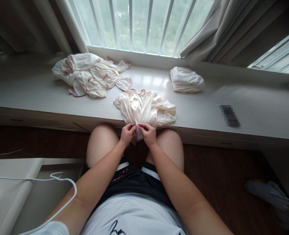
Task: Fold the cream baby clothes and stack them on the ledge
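Observation:
A cream garment with pink piping [144,106] lies bunched at the front edge of the white window ledge, its near end hanging over between my knees. My left hand [127,133] pinches that near end, thumb against fingertips. Right beside it, my right hand [147,133] pinches the same fabric, the two sets of fingertips almost touching. What exactly sits between the fingertips, a button or just the cloth's edge, is too small to make out. Behind and to the left rests a loose heap of similar cream, pink-trimmed clothing [88,75].
A folded white stack of cloth [186,80] sits on the ledge [149,73] at right, with a blurred-out dark object [229,116] farther right. Curtains [223,32] flank the barred window. At lower left, a white cable [73,192] crosses a pale cabinet. A plastic bag [269,192] lies on the floor.

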A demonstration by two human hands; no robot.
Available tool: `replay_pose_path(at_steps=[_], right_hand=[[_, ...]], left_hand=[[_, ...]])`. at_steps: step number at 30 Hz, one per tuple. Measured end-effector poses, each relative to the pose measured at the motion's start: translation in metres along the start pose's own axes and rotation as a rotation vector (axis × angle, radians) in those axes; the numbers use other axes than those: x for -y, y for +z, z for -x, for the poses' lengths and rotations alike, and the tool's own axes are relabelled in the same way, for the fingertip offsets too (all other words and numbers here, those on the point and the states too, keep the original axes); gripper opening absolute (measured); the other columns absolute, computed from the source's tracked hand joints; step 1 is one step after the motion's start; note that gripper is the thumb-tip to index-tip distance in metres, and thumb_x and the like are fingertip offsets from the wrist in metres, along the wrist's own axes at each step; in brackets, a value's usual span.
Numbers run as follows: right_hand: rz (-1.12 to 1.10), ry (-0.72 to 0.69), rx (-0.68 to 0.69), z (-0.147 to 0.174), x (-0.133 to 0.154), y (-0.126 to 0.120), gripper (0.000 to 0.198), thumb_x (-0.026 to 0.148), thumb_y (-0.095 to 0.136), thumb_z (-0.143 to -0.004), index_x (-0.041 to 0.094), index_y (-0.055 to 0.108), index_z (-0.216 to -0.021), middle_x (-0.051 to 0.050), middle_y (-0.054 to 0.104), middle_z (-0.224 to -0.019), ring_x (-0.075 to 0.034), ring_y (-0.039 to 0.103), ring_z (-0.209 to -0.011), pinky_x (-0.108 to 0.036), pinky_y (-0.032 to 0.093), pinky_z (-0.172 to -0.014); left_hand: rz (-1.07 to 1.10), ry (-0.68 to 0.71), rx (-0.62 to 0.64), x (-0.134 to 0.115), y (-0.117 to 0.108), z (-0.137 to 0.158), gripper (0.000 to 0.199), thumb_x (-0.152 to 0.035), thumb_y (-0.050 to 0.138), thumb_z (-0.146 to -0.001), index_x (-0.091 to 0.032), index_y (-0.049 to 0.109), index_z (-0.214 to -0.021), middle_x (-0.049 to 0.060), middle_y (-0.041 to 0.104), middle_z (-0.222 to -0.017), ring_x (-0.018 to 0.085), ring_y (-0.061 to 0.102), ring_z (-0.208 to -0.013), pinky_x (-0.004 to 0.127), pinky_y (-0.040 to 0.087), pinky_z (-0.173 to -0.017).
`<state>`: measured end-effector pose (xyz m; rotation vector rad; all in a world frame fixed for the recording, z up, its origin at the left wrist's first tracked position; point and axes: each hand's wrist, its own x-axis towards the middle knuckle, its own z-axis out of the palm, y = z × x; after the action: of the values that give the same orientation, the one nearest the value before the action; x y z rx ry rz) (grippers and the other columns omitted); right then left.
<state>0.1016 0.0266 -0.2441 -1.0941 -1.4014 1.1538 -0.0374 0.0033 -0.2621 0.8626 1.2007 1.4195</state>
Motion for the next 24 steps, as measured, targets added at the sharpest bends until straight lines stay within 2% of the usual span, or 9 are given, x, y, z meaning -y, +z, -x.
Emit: replay_pose_path(at_steps=[5, 24], right_hand=[[0.028, 0.006, -0.028, -0.0003, -0.0014, 0.0005, 0.025, 0.039, 0.070, -0.084, 0.020, 0.079, -0.098, -0.004, 0.077, -0.093, -0.020, 0.068, -0.082, -0.030, 0.054, -0.078], [0.020, 0.033, -0.049, -0.0018, 0.0007, 0.0011, 0.027, 0.041, 0.070, -0.084, 0.019, 0.078, -0.097, -0.005, 0.076, -0.095, -0.020, 0.068, -0.086, -0.030, 0.052, -0.081]], left_hand=[[0.005, -0.012, -0.010, -0.0011, 0.0004, 0.0000, 0.035, -0.047, 0.075, -0.082, -0.014, 0.068, -0.089, -0.002, 0.057, -0.057, 0.007, 0.044, -0.043, 0.018, 0.032, -0.039], [0.030, -0.013, 0.018, -0.0089, 0.0020, 0.0042, 0.039, -0.044, 0.078, -0.080, -0.012, 0.073, -0.103, -0.001, 0.061, -0.062, 0.007, 0.048, -0.046, 0.018, 0.032, -0.040]])
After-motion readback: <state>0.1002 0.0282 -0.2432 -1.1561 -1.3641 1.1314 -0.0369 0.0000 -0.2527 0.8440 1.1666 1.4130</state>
